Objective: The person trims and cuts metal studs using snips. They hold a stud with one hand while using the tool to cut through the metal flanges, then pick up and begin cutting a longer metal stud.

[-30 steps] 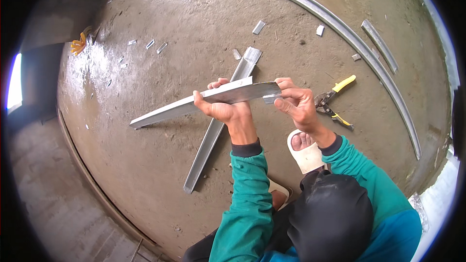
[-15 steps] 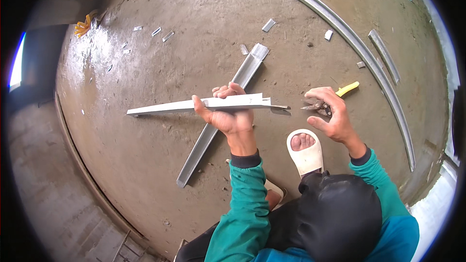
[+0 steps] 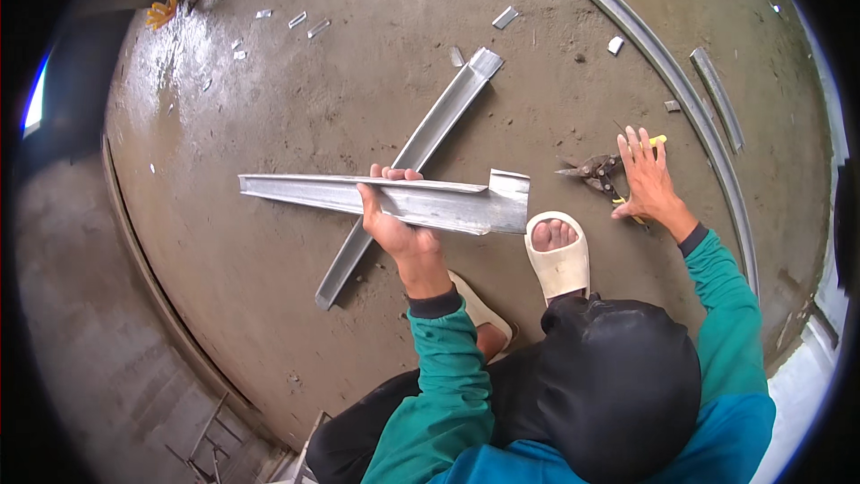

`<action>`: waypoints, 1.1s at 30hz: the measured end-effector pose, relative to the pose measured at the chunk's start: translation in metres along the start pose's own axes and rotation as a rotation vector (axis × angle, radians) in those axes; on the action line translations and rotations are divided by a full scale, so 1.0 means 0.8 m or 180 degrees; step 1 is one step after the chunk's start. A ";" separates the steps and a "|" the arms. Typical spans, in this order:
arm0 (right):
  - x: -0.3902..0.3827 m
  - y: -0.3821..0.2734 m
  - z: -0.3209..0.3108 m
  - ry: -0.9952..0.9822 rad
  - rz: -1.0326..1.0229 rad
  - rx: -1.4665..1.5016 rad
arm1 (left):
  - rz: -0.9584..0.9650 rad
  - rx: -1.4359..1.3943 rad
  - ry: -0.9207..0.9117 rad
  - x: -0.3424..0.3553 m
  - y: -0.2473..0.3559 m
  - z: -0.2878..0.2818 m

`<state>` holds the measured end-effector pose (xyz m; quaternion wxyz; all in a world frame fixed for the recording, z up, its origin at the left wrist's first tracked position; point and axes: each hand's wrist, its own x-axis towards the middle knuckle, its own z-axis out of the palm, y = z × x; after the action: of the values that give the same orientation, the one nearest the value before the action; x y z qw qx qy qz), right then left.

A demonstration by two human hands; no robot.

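A silvery metal channel (image 3: 448,206) with a cut, folded tab at its right end is gripped near its middle by my left hand (image 3: 400,237). It is held roughly level, its hollow side in sight. Beneath it, a second metal channel (image 3: 452,109) lies slantwise on the floor. My right hand (image 3: 652,186) has its fingers spread over the yellow handles of a pair of tin snips (image 3: 598,170). The snips' blades point left and partly open. Whether the fingers touch the handles is hard to tell.
A long metal channel (image 3: 658,49) curves along the right, with a shorter strip (image 3: 717,99) beside it. Small metal offcuts (image 3: 505,17) lie scattered on the wet concrete floor (image 3: 269,323). My sandalled foot (image 3: 560,255) is close to the held channel's right end.
My left hand has rolled the channel so its hollow side shows. My right hand has moved right and opened, its fingers now spread over the snips' handles.
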<state>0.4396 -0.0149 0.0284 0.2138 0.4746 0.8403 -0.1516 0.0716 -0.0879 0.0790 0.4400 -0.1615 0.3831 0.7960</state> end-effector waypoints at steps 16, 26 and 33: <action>-0.031 0.026 0.009 0.0254 0.0236 0.1237 | 0.0388 0.0564 -0.0624 0.052 0.008 -0.007; -0.099 -0.062 -0.059 -0.2003 0.0015 0.5363 | 0.0347 0.0565 -0.0651 0.088 -0.019 -0.031; -0.080 -0.075 -0.065 -0.1877 -0.0482 0.4045 | 0.0183 0.0618 -0.0477 0.088 -0.022 -0.014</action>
<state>0.4061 -0.0681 0.1084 0.1029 0.3869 0.5268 -0.7498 0.0456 -0.0503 0.0217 0.4580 -0.0472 0.4289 0.7772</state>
